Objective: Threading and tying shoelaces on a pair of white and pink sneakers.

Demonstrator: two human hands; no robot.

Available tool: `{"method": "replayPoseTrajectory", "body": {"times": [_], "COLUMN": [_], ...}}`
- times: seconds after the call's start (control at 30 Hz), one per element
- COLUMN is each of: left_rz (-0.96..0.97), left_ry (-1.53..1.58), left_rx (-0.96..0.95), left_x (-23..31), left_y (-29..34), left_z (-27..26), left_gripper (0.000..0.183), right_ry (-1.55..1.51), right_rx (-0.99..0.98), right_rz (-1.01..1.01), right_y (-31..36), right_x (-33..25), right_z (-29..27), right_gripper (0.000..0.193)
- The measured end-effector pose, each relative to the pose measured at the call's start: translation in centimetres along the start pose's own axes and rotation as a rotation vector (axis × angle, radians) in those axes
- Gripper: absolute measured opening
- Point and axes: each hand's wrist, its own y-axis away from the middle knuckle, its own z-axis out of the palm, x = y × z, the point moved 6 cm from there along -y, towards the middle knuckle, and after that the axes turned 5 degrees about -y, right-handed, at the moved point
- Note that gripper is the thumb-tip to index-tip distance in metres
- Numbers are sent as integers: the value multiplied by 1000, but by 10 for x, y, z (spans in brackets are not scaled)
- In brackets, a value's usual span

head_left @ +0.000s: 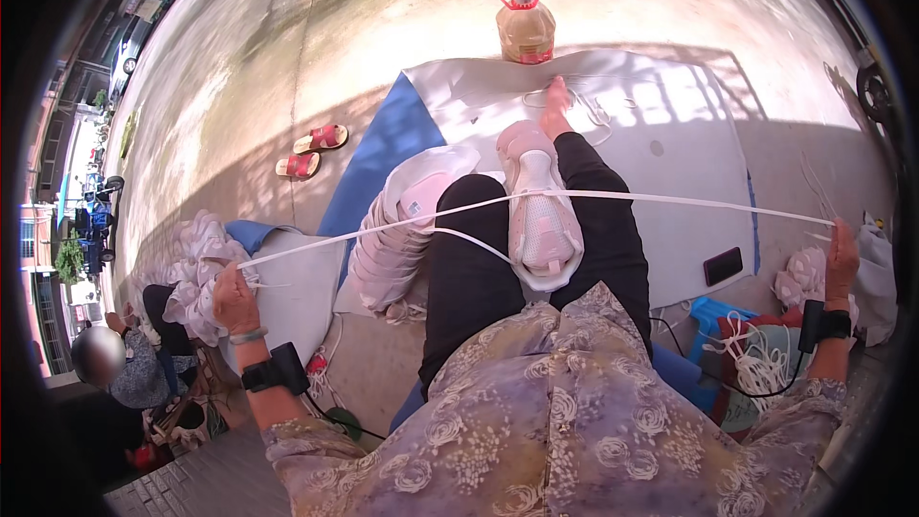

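A white shoelace [402, 220] is stretched almost taut from my left hand to my right hand, passing over a pink-and-white shoe upper [546, 225]. The upper lies between my thighs, toe toward me. My left hand [234, 303], far out to the left, is closed on one part of the lace, with a short tail hanging past it. Far out to the right, my right hand [841, 266] pinches another part. A loop of white lace sags from the upper across my left thigh. Beside my left knee stands a nested stack of pink-and-white shoe uppers [392, 239].
Loose white laces [763, 364] lie in a container at right, near a phone [723, 267] on the white sheet [689, 163]. More uppers [204, 258] are piled at left, near a seated person [144, 378]. A jug [526, 31] and red slippers [300, 166] stand ahead.
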Motion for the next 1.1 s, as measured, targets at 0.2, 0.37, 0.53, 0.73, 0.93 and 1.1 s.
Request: {"method": "replayPoseTrajectory", "body": {"times": [0.2, 0.37, 0.53, 0.73, 0.93, 1.1], "left_rz": [-169, -233, -505, -453, -162, 538], "left_ry": [-29, 27, 332, 1172, 1311, 1165], "left_rx": [11, 181, 70, -1121, -1387, -447], "left_x": [-71, -112, -105, 129, 327, 411], "left_y": [4, -3, -6, 19, 33, 12], "left_z": [-18, -44, -16, 77, 62, 24], "left_gripper": [24, 22, 25, 33, 31, 11], "right_ry": [158, 167, -218, -1399, -1746, -1876], "right_rx": [-119, -72, -95, -808, -1133, -1000], "right_rz": [47, -22, 525, 1024, 948, 1017], "right_y": [-10, -21, -20, 9, -23, -42], "right_x": [44, 66, 51, -216, -399, -442], "right_z": [-1, -16, 27, 137, 137, 156], "right_gripper": [26, 27, 25, 29, 23, 16]}}
